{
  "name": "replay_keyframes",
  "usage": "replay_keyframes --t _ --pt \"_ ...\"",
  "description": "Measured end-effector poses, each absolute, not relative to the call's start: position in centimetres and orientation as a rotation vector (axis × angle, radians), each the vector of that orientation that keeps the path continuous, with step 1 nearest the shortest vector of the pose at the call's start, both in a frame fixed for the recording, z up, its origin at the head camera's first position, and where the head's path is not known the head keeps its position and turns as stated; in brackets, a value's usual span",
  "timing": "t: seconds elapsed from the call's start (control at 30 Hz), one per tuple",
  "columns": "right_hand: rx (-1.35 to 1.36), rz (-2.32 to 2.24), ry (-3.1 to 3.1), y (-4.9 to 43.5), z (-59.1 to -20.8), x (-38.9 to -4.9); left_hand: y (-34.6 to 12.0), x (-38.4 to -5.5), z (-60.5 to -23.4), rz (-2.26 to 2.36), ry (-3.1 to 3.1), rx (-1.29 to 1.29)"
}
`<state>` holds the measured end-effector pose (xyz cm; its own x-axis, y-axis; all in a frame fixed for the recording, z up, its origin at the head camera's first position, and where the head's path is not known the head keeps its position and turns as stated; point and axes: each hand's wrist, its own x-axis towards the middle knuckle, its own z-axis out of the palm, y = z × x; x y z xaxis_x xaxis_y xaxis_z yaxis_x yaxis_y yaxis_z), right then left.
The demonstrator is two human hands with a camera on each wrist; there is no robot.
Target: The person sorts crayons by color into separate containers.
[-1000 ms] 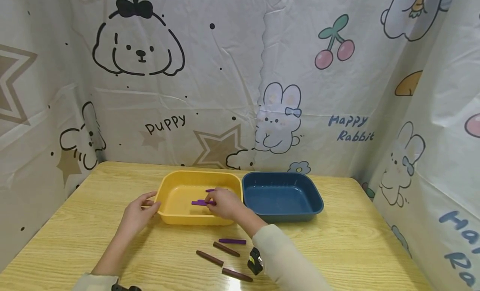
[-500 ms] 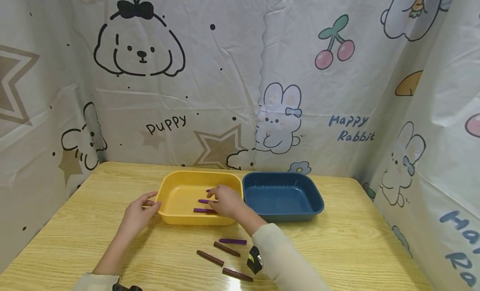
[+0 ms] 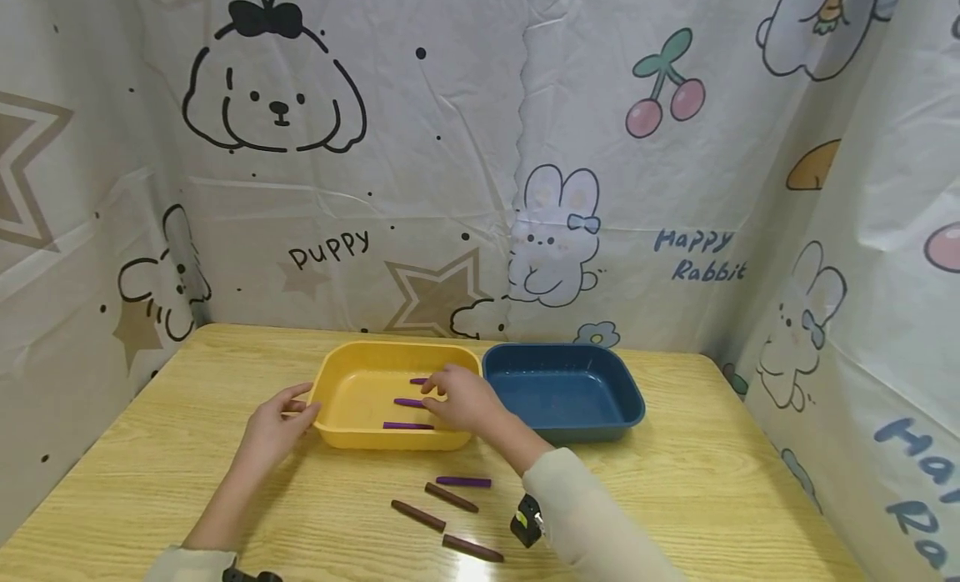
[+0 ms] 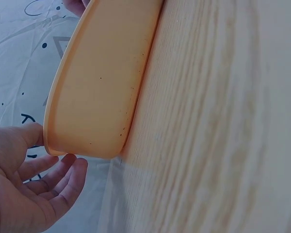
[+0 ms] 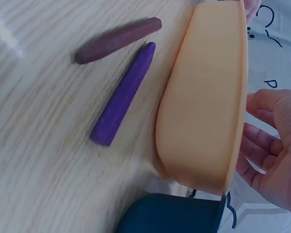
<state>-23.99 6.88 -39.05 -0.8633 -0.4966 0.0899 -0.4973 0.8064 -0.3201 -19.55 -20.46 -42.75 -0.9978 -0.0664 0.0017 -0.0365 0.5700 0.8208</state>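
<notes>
My left hand (image 3: 277, 423) grips the left end of a yellow plastic tray (image 3: 390, 439), thumb at the rim and fingers against the outer wall, as the left wrist view shows. Over the tray's right side hovers my right hand (image 3: 467, 398), fingers loosely bent and holding nothing. Below and beside it in the tray lie a front purple crayon (image 3: 407, 426), a middle purple crayon (image 3: 408, 403) and a rear purple crayon (image 3: 417, 381); the right hand partly covers the latter two. Another purple crayon (image 5: 121, 97) lies on the table before the tray.
Three brown crayons lie on the wooden table: one brown crayon (image 3: 452, 497) beside the purple one, another brown crayon (image 3: 417, 516) to the left, and a third brown crayon (image 3: 472, 549) nearest me. A dark blue tray (image 3: 562, 433) stands right of the yellow tray. A patterned curtain (image 3: 442, 190) hangs behind.
My right hand has let go of purple crayons, which have dropped and spread on the yellow tray's floor. Its fingers have loosened and it has shifted slightly right. The left hand stays put.
</notes>
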Motion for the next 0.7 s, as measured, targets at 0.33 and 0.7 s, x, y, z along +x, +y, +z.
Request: replay_keyframes --t 0.33,0.7 --pt "0.819 0.634 -2.953 8.4 -38.5 -23.2 -20.5 -19.7 -42.9 -1.431 -2.747 0.089" --pt "0.806 0.652 -2.943 9.9 -38.1 -22.1 -20.5 -19.6 -43.0 -1.404 -2.757 0.076"
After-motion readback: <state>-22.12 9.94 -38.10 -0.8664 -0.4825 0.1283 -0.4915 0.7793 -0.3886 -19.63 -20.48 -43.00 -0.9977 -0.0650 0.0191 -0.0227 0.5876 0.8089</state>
